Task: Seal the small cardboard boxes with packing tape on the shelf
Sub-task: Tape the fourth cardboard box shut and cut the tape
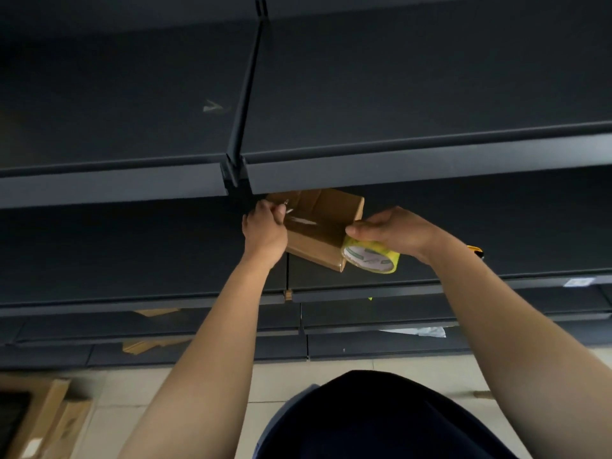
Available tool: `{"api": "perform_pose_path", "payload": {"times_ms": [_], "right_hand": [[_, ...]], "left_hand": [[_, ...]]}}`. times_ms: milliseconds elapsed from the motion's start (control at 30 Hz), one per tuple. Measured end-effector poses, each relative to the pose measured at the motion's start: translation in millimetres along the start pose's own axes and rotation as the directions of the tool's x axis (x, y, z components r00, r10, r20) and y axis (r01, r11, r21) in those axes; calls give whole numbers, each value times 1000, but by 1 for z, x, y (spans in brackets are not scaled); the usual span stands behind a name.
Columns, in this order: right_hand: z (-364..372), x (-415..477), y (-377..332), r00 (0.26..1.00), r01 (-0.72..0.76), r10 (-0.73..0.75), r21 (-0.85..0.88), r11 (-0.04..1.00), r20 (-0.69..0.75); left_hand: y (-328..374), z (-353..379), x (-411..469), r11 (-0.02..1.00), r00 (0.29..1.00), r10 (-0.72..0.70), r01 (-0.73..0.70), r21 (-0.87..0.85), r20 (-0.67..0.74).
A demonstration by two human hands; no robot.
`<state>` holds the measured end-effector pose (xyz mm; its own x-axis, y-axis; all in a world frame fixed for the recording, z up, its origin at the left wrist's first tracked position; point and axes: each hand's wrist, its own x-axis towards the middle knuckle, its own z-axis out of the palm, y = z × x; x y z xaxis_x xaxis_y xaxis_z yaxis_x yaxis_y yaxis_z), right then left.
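A small brown cardboard box point(318, 233) lies on the dark shelf point(132, 253), its far end tucked under the shelf above. My left hand point(265, 228) pinches the free end of a clear strip of tape at the box's left side. My right hand point(394, 231) grips a roll of packing tape point(371, 258) with a yellowish rim, held against the box's right near corner. A shiny strip of tape runs across the box top between my two hands.
The upper shelf's front lip point(397, 167) hangs low over the box. A yellow and black tool point(476, 250) lies on the shelf to the right. Flat cardboard point(149, 346) sits on lower shelves, and cartons point(43, 422) stand on the floor at lower left.
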<state>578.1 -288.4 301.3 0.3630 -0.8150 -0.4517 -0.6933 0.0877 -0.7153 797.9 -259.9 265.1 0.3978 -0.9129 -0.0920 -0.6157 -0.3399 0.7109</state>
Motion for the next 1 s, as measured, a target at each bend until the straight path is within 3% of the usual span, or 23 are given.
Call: {"api": "perform_pose_path", "payload": {"times_ms": [133,433,633,800,1000], "right_hand": [[0,-13,1,1000,-1,2,-22,1000,29],[-17,-16,-16,998,54,-58,-116,992,-33],[-19,1,-7,988,-4,-28,-207,978,-151],[-24,21,10,977,-85,-7,-418,905,-215],[-24,27,20,967,-99,-11,-411,906,-256]], "left_hand": [[-11,4,-6,996,999,-7,4,-90,-42],[-7,-8,3,828,916,-358,224,-514,-179],[-12,-8,18,790,877,-440,276,-548,-192],[-26,-14,31,756,843,-506,331,-564,-184],[-34,-12,34,711,847,-521,361,-603,-107]]}}
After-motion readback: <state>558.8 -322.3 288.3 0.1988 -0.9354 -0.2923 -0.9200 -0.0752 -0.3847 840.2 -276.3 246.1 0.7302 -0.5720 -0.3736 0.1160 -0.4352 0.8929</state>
